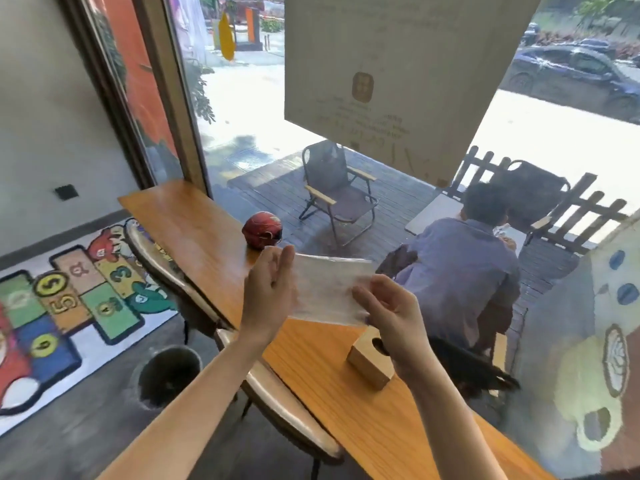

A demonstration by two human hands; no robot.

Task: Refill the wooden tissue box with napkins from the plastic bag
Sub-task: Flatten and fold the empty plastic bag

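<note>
I hold a clear plastic bag of white napkins [327, 289] in the air above the counter, between both hands. My left hand [272, 289] lies against the bag's left end with the fingers straight and upright. My right hand [389, 306] pinches the bag's right lower corner between thumb and fingers. Below my right hand stands the wooden tissue box [369, 360] on the wooden counter [194, 216], partly hidden by my right wrist; a dark opening shows in its top.
A red helmet [262, 230] sits on the counter by the window. Two chairs [277, 393] stand along the counter's near side, a dark bin [169, 372] on the floor. Behind the glass a person [460, 268] sits outside.
</note>
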